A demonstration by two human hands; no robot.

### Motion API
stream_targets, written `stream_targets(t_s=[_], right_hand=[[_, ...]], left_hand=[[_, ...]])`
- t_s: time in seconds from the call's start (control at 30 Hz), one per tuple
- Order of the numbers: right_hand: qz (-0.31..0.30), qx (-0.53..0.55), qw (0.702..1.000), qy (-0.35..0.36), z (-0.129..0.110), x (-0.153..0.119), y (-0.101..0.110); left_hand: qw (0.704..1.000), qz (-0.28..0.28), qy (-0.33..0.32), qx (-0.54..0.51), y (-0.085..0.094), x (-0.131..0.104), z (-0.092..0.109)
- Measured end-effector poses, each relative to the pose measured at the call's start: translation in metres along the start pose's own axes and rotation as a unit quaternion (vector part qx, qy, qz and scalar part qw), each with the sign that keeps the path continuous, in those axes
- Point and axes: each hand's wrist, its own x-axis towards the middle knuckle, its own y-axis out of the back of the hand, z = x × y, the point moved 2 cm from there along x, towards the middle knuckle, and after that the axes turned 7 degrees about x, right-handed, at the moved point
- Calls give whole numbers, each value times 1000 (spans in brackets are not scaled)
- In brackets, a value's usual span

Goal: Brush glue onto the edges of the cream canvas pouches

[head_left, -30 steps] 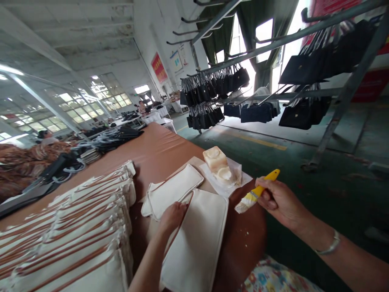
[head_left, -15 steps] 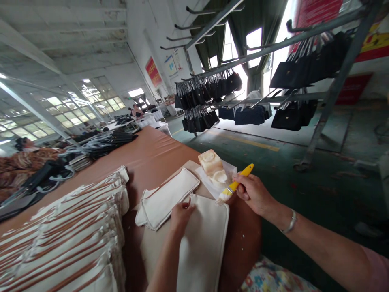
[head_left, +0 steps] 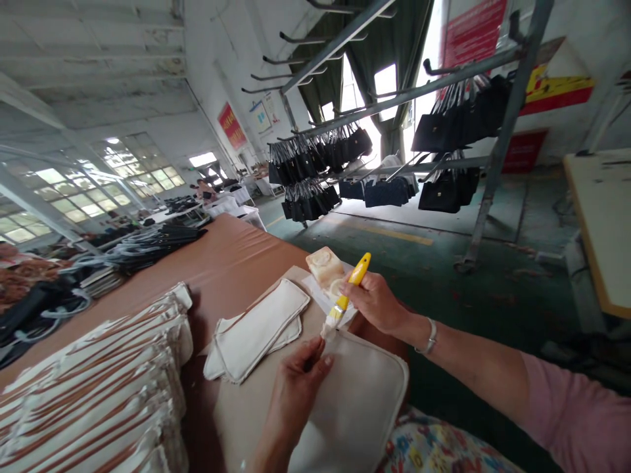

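My right hand point(head_left: 375, 301) is closed around the yellow handle of a paintbrush point(head_left: 355, 269). The brush slants down to the left, its whitish bristles at the top edge of a large cream panel point(head_left: 359, 394). My left hand point(head_left: 300, 374) pinches that edge beside the bristle tip, thumb on top. Beyond the brush, a cream-coloured container point(head_left: 325, 264) stands on a white sheet point(head_left: 315, 289). Two smaller cream pieces point(head_left: 266, 328) lie overlapping to the left of the panel, on a beige board point(head_left: 231, 407).
Many cream pieces with brown strips point(head_left: 98, 381) lie in rows at the left on the brown table covering point(head_left: 236, 249). Dark bags point(head_left: 315, 154) hang on a metal rack point(head_left: 497, 157) beyond the table. Another table point(head_left: 591, 223) stands at the right.
The brush has moved left and down to the panel's edge, near my left hand, and stands more upright. The panel has turned, its corner now farther right. The whole view has shifted right.
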Motion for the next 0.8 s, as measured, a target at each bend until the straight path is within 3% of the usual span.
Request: stream_targets(t_s=[0.1, 0.17, 0.3, 0.4, 0.5, 0.6, 0.67, 0.8], right_hand=[[28, -35, 998, 52, -12, -4, 8], [13, -33, 998, 58, -18, -9, 9], [-40, -77, 995, 59, -19, -16, 9], [7, -75, 994, 75, -20, -15, 19], [44, -32, 997, 58, -25, -12, 29], [30, 5, 999, 32, -30, -15, 28], [-9, 20, 1000, 9, -34, -21, 24], [-143, 4, 989, -26, -50, -34, 23]], left_hand=[[1000, -26, -8, 13, -6, -7, 7], [999, -37, -12, 30, -8, -10, 10], [990, -24, -51, 127, -11, -14, 14], [966, 15, -122, 229, -13, -24, 18], [929, 62, -202, 303, -18, -37, 25], [874, 76, -296, 377, -23, -48, 32], [823, 93, -352, 435, -25, -52, 35], [738, 124, -409, 522, -26, -57, 35]])
